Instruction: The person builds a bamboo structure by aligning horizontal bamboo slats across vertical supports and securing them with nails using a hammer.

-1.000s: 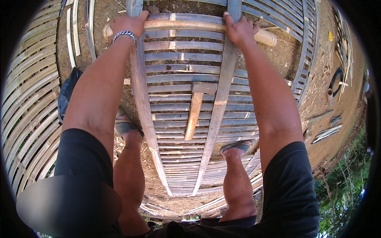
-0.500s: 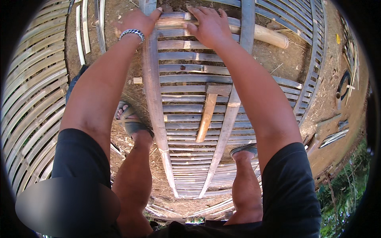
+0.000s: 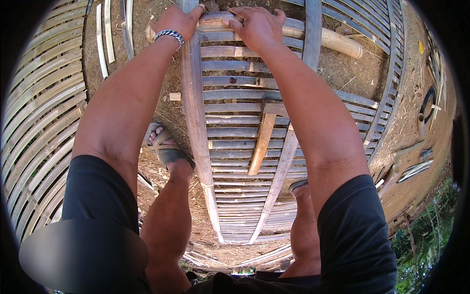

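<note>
A long bamboo frame [image 3: 210, 188] lies between my legs, with several split slats running across two side rails. At its far end my left hand [image 3: 177, 24], with a chain bracelet at the wrist, is closed over the left side rail [image 3: 192, 81], its thumb on top. My right hand [image 3: 258, 28] grips the far bamboo crosspiece [image 3: 213, 20], fingers over its far side and thumb lying along it. Some fingertips are hidden behind the bamboo. A hammer [image 3: 262, 142] with a wooden handle rests on the slats, its head partly covered by my right forearm.
A slatted bamboo panel [image 3: 44, 98] curves along the left side, and another [image 3: 384, 105] stands at the right. A round bamboo pole [image 3: 342, 43] juts out past the right rail. Loose strips [image 3: 108, 32] and a small wood block [image 3: 175, 96] lie on bare earth.
The frame, hammer and ground sit slightly further right in view. Both hands stay at the frame's far end. My left foot, blurred before, now shows sharply; more of my right sandal is hidden.
</note>
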### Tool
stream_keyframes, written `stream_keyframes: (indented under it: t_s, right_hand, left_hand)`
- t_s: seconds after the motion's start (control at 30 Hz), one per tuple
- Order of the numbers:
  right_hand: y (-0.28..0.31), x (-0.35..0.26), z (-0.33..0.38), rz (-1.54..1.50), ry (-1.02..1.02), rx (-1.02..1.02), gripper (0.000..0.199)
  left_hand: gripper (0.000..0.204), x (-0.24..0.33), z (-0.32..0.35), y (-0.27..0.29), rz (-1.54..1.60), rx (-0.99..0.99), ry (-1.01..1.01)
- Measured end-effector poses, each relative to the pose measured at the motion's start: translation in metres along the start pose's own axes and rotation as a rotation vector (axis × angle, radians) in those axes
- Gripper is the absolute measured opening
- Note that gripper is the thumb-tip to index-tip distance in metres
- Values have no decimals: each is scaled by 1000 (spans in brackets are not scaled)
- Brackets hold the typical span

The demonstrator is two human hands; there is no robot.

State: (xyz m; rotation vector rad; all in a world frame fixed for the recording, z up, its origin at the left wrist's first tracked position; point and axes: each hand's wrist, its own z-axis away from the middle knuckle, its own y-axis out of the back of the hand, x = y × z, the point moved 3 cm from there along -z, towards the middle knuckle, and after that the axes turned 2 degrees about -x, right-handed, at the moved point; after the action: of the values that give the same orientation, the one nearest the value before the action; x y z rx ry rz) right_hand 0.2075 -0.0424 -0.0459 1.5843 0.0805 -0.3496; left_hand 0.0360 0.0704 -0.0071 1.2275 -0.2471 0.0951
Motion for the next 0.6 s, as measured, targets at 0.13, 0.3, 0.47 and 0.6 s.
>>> stream_keyframes:
  t_s: [0.13, 0.3, 0.47, 0.6]
  right_hand:
    - [3, 0, 0, -26, -4, -18, 49]
    - [3, 0, 2, 21, -20, -42, 49]
    - [3, -1, 3, -4, -9, -10, 50]
    - [8, 0, 6, -9, -32, -2, 50]
  left_hand:
    - [71, -2, 0, 1, -7, -6, 5]
    - [69, -1, 0, -1, 26, -7, 22]
    - [68, -2, 0, -3, 92, -10, -4]
    - [59, 10, 3, 4, 57, -109, 66]
